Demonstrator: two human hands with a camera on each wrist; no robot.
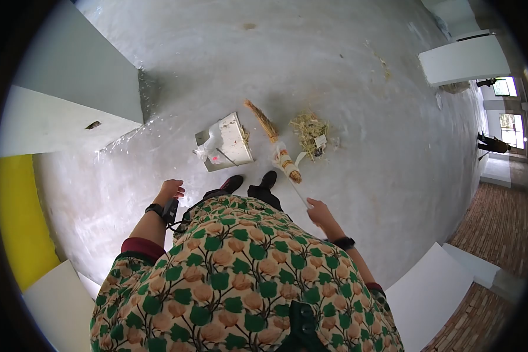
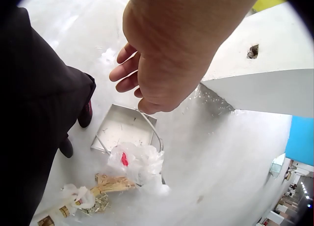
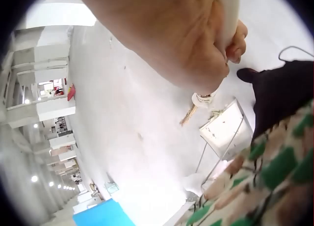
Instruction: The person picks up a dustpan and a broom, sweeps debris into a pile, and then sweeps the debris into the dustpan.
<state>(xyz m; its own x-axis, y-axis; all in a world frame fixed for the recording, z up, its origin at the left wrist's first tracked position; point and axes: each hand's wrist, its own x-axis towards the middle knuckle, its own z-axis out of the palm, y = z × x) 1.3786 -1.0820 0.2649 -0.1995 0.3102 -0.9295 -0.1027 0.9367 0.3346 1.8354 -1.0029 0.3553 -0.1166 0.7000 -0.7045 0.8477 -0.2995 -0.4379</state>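
Observation:
My right hand (image 1: 322, 216) grips the white handle of a straw broom (image 1: 263, 122). Clear plastic is wrapped about the broom's bound neck, and its straw end points away along the floor. In the right wrist view the pale handle (image 3: 228, 17) runs through the curled fingers. To the left, my left hand (image 1: 171, 189) hangs with loosely bent fingers and holds nothing. A white dustpan (image 1: 236, 134) lies on the floor in front of the feet, some straw bits in it. A clear plastic bag (image 2: 140, 162) with a red mark hangs on its wire handle.
A small heap of straw and scraps (image 1: 308, 132) lies right of the broom. On the left stands a white block-like pillar (image 1: 70, 120), with a yellow panel (image 1: 20, 217) nearby. White blocks and a brick wall (image 1: 491, 226) line the right. A distant person (image 1: 494, 144) stands there.

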